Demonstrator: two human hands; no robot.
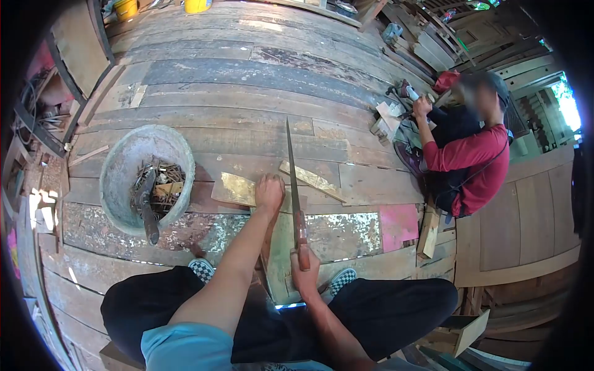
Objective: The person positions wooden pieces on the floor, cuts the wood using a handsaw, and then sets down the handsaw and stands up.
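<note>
My right hand [305, 272] is closed around the handle of a handsaw [295, 204]. The saw's long, narrow blade points away from me, its tip far out over the floorboards. Beside the blade on the left, my left hand [270, 193] is clenched over the right end of a short wooden board [238, 188], with its fingertips hidden. A thin wooden strip [314, 181] lies at a slant just right of the blade. Below my hands, between my feet, is a greenish plank [281, 244].
A grey bucket [111, 185] at left holds nails or scraps and a dark-handled tool [147, 210]. At right a person in a red shirt [473, 161] sits working with both hands. Yellow buckets [197, 5] stand far back; stacked timber [433, 49] lines the right.
</note>
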